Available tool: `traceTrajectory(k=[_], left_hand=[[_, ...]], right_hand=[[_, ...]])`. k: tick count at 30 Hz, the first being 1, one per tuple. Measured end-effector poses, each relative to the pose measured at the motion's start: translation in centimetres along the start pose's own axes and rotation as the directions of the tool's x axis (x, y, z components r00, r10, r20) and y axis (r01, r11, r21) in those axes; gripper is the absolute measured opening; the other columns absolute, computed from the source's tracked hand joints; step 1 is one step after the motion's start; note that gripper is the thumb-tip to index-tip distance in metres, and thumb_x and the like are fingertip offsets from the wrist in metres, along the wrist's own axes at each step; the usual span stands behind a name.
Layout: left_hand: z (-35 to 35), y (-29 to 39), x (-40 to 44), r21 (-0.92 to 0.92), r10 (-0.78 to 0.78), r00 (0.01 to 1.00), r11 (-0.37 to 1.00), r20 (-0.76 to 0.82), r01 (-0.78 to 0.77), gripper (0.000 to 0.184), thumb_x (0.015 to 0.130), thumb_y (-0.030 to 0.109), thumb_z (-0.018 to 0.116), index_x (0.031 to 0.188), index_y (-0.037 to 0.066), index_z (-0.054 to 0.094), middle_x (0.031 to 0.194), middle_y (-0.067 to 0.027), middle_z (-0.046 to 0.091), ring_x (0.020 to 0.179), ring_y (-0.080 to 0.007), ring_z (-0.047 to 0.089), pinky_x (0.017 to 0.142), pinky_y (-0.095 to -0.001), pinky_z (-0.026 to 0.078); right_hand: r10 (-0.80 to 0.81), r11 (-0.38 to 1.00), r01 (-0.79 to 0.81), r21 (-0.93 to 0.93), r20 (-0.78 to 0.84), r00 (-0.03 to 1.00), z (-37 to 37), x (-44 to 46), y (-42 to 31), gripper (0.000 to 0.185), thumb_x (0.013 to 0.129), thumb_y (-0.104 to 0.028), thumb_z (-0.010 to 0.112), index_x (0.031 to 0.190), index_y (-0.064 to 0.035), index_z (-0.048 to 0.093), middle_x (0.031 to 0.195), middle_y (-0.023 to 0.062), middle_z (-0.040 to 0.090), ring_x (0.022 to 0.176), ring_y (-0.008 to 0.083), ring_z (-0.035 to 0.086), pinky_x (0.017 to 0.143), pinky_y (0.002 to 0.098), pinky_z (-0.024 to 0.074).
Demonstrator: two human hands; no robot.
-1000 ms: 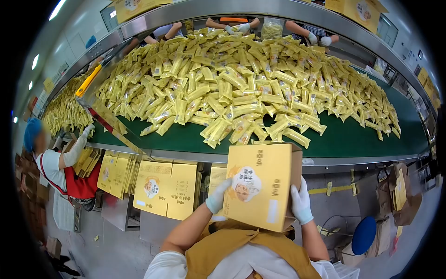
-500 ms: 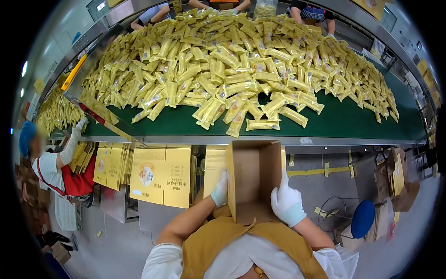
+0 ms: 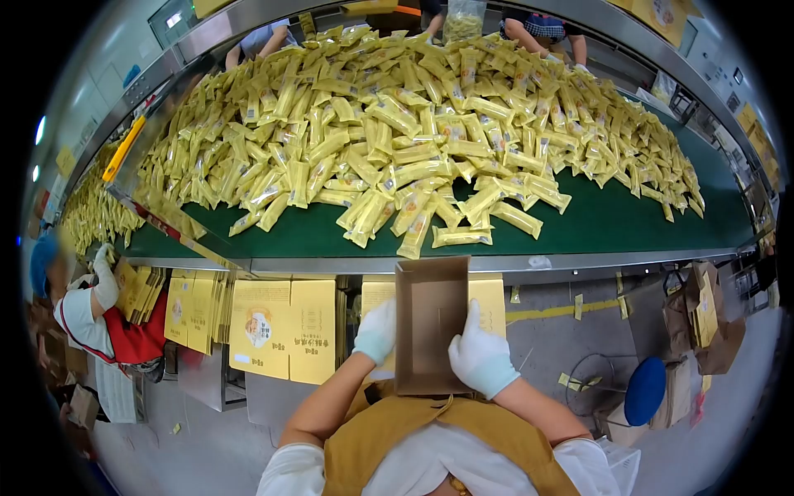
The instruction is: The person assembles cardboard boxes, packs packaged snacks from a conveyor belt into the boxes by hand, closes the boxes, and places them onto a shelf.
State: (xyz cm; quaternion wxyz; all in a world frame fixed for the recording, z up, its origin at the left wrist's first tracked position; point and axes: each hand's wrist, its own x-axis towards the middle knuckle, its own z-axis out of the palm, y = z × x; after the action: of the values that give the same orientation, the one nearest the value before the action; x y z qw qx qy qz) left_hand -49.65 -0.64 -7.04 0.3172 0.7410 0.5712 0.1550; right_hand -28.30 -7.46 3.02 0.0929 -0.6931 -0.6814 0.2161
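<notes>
Between my two hands an open cardboard box (image 3: 432,331) is held in front of my chest, its bare brown inside facing up at me. My left hand (image 3: 378,332), in a white glove, grips the box's left side. On the other side, my gloved right hand (image 3: 482,354) holds the right wall, with the thumb pointing up along it. Just beyond the box lies a big heap of yellow wrapped snack packets (image 3: 413,140) on a green conveyor belt (image 3: 347,240). Nothing shows inside the box.
Flattened yellow printed cartons (image 3: 281,331) stand below the belt's metal edge (image 3: 331,264). At left a co-worker in a red apron (image 3: 149,335) works by the belt. Other workers' arms (image 3: 529,37) show behind the heap. A blue stool (image 3: 645,390) stands at right.
The box has moved left and turned, so its yellow outer side no longer shows. Both hands have shifted left with it. The co-worker's gloved hand at left has come down.
</notes>
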Motion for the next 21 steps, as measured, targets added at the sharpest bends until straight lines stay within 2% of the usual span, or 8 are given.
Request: traceTrajectory(k=[1, 2, 5, 7, 12, 15, 16, 21], left_hand=[[-0.4, -0.3, -0.2, -0.116, 0.09, 0.979, 0.987, -0.181, -0.112, 0.033, 0.098, 0.029, 0.053, 0.116, 0.004, 0.065, 0.106, -0.0211, 0.07, 0.096, -0.0402, 0.067, 0.083, -0.0449, 0.054], [-2.2, 0.9, -0.5, 0.109, 0.16, 0.987, 0.982, -0.028, -0.156, 0.038, 0.098, 0.034, 0.057, 0.117, 0.002, 0.064, 0.105, -0.0203, 0.071, 0.093, -0.0394, 0.067, 0.082, -0.0434, 0.054], [-5.8, 7.7, -2.0, -0.267, -0.195, 0.977, 0.94, 0.085, 0.211, 0.032, 0.1, 0.03, 0.056, 0.109, 0.0, 0.062, 0.093, -0.019, 0.069, 0.087, -0.0407, 0.065, 0.079, -0.0451, 0.052], [-4.7, 4.6, -1.6, -0.208, -0.077, 0.995, 0.974, 0.069, 0.09, 0.034, 0.1, 0.03, 0.055, 0.11, -0.002, 0.062, 0.089, -0.0189, 0.068, 0.087, -0.0381, 0.065, 0.078, -0.0417, 0.052], [-5.5, 1.8, -1.8, -0.499, -0.131, 0.971, 0.839, 0.201, 0.217, 0.039, 0.105, 0.032, 0.049, 0.114, -0.004, 0.062, 0.097, -0.0176, 0.071, 0.093, -0.0295, 0.067, 0.081, -0.0412, 0.05], [-2.5, -1.0, -2.9, -0.589, -0.27, 0.956, 0.756, 0.118, 0.286, 0.044, 0.107, 0.03, 0.045, 0.131, -0.005, 0.054, 0.118, -0.02, 0.065, 0.113, -0.0287, 0.062, 0.098, -0.0397, 0.046], [0.1, -1.6, -3.0, -0.567, -0.328, 0.945, 0.776, 0.01, 0.276, 0.046, 0.107, 0.03, 0.044, 0.136, -0.005, 0.051, 0.124, -0.0219, 0.063, 0.118, -0.0301, 0.059, 0.102, -0.0392, 0.044], [7.6, -3.1, 0.7, -0.219, -0.117, 0.949, 0.974, -0.291, 0.053, 0.054, 0.099, 0.011, 0.049, 0.15, -0.002, 0.037, 0.14, -0.0308, 0.048, 0.132, -0.045, 0.045, 0.113, -0.0443, 0.036]], right_hand=[[0.006, 0.999, -0.006, 0.031, -0.007, 1.0, 0.2, -0.1, 0.7, 0.074, 0.091, -0.023, 0.054, 0.147, 0.0136, 0.024, 0.065, 0.0224, 0.065, 0.054, 0.0437, 0.063, 0.058, 0.0526, 0.0532], [0.013, 0.998, -0.012, 0.061, -0.014, 1.0, 0.5, -0.3, 1.5, 0.072, 0.092, -0.023, 0.054, 0.147, 0.0127, 0.025, 0.065, 0.0229, 0.065, 0.054, 0.0445, 0.062, 0.058, 0.053, 0.0529], [0.047, 0.987, -0.048, 0.152, 0.006, 0.999, 0.1, -0.4, 4.0, 0.066, 0.096, -0.025, 0.054, 0.147, 0.0085, 0.029, 0.072, 0.0281, 0.066, 0.062, 0.0482, 0.064, 0.063, 0.0569, 0.0523], [0.012, 0.97, -0.002, 0.245, -0.04, 0.999, 1.0, -0.7, 6.6, 0.066, 0.098, -0.028, 0.053, 0.148, 0.0069, 0.028, 0.077, 0.0292, 0.067, 0.067, 0.0494, 0.065, 0.068, 0.0586, 0.0526], [0.07, 0.388, -0.049, 0.92, 0.024, 0.997, 5.2, -0.6, 11.6, 0.049, 0.106, -0.033, 0.045, 0.137, 0.0043, 0.047, 0.127, 0.0234, 0.059, 0.116, 0.0351, 0.057, 0.103, 0.0357, 0.0442], [0.156, 0.681, -0.15, 0.716, 0.059, 0.986, 9.0, 0.3, 13.5, 0.049, 0.108, -0.034, 0.04, 0.138, 0.0042, 0.046, 0.13, 0.0234, 0.059, 0.118, 0.0388, 0.058, 0.103, 0.039, 0.0447], [0.034, 0.913, 0.074, 0.402, -0.256, 0.966, 22.2, -0.4, 20.1, 0.05, 0.108, -0.034, 0.035, 0.138, 0.0039, 0.047, 0.13, 0.0271, 0.058, 0.119, 0.0428, 0.058, 0.101, 0.0423, 0.0461], [0.03, 0.885, 0.122, 0.45, -0.317, 0.948, 9.2, 4.8, 11.3, 0.042, 0.101, -0.015, 0.049, 0.137, 0.0067, 0.048, 0.13, 0.0299, 0.056, 0.117, 0.0461, 0.057, 0.102, 0.0476, 0.0453]])
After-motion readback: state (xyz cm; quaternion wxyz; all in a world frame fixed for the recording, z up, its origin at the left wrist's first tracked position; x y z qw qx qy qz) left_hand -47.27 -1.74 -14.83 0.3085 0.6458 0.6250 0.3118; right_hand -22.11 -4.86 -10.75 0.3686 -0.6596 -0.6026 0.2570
